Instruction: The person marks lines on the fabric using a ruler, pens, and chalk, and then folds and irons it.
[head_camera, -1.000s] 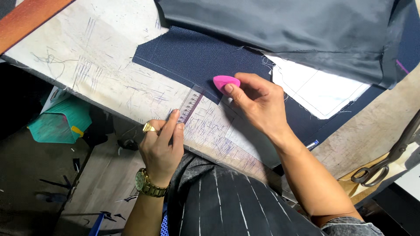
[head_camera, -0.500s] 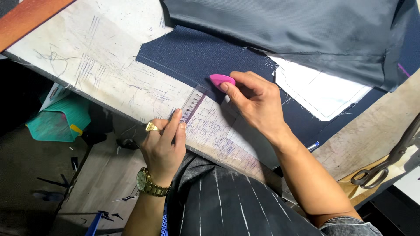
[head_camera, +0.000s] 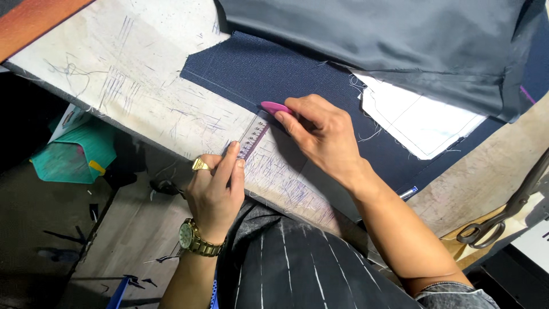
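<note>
- Your right hand [head_camera: 323, 134] has slid along the clear ruler [head_camera: 253, 136] since a second ago: the pink tailor's chalk [head_camera: 275, 107], pinched tight between your fingertips, now sits flatter and closer to the ruler's far end, right at the lower edge of the navy cloth [head_camera: 269, 71].
- That reads as a marking stroke nearly run its length along the ruler's edge; I judge the line is close to done here.
- Your left hand [head_camera: 214, 191] has barely shifted. Its fingers are together and pressed down on the near end of the ruler, pinning it flat to the scribbled white table [head_camera: 120, 74].
- The ruler bridges from the table onto the cloth, tilted up and to the right.
- The grey fabric [head_camera: 389, 46] lies over the top of the navy piece, and a white paper pattern [head_camera: 420, 123] shows just beside your right wrist.
- Large shears [head_camera: 503, 220] rest well apart at the right edge, untouched.
</note>
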